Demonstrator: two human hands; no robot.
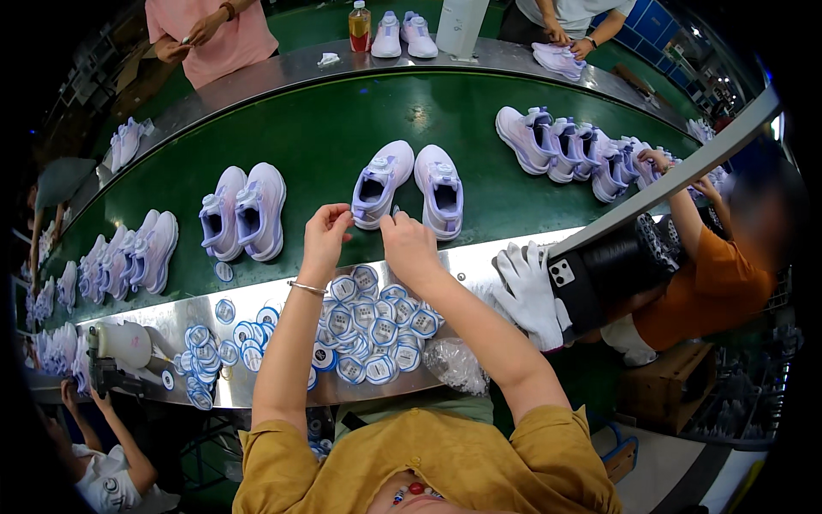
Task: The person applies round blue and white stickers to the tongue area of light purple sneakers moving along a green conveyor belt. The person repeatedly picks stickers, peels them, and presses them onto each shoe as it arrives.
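Note:
A white-and-lilac sneaker (392, 163) with a round dial on its tongue stands on the green belt, its heel towards me. My left hand (325, 240) is closed in a pinch at the left of that heel; what lies between the fingertips is too small to tell. Just right of the heel, my right hand (409, 247) is also closed, thumb and finger together by a tiny pale piece I cannot make out. The matching sneaker (439, 193) stands beside it, beyond my right fingertips. Below my wrists, many round blue-and-white tags (377, 330) lie heaped on the metal ledge.
Another sneaker pair (261, 210) stands on the belt to the left, with rows of sneakers (561, 146) farther along both sides. White gloves (527, 291), a phone (562, 273) and a clear plastic bag (456, 364) lie right. A slanted metal bar (668, 184) crosses right. Co-workers surround the belt.

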